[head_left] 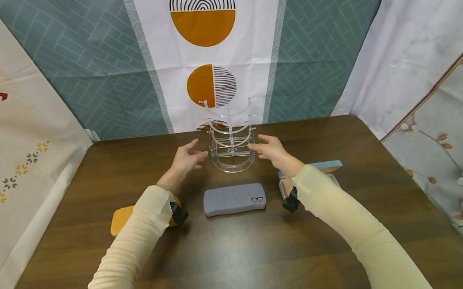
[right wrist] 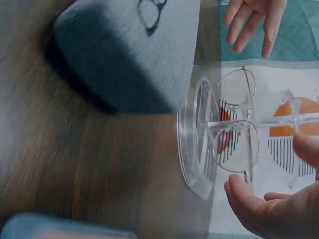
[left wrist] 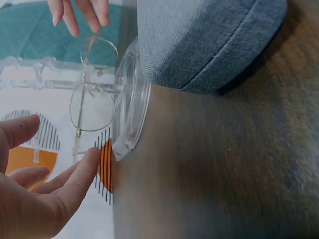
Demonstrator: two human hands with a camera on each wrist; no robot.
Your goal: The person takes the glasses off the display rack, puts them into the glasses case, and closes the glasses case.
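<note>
A clear plastic eyeglasses stand (head_left: 234,167) with several curved arms stands at the back of the table. Thin gold-rimmed eyeglasses (left wrist: 93,107) sit low on it, their two round lenses also showing in the right wrist view. On the left side of the stand is my left hand (head_left: 186,158), fingers spread and holding nothing. My right hand (head_left: 270,150) reaches in from the other side, fingers loosely extended near the eyeglasses (right wrist: 236,147). Whether a fingertip touches the frame, I cannot tell.
A closed grey glasses case (head_left: 235,199) with a spectacles print lies in front of the stand. An open light-blue case (head_left: 330,166) is partly behind my right forearm. Under my left forearm lies a yellow case (head_left: 121,218). A patterned cloth (head_left: 107,72) hangs behind the table.
</note>
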